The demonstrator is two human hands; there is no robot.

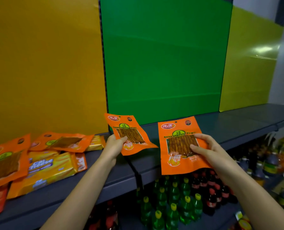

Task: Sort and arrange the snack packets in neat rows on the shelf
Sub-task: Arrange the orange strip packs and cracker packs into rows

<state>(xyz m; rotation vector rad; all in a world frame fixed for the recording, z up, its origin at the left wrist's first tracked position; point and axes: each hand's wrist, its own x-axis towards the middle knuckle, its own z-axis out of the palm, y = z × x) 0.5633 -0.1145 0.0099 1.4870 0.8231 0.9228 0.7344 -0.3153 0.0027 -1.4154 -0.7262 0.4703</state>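
Two orange packets were lifted above the shelf (237, 128) at frame centre: left hand (115, 145) pinched the smaller-looking packet (129, 131), right hand (209, 150) clasped the nearer packet (179, 146), both face-up, likely for pairing. Unsorted pile (38, 156) lay lower left.

Only 1 camera, worn on the person's head, looking forward and down from close range at the grey shelf (220, 128) and backing panels (162, 63)
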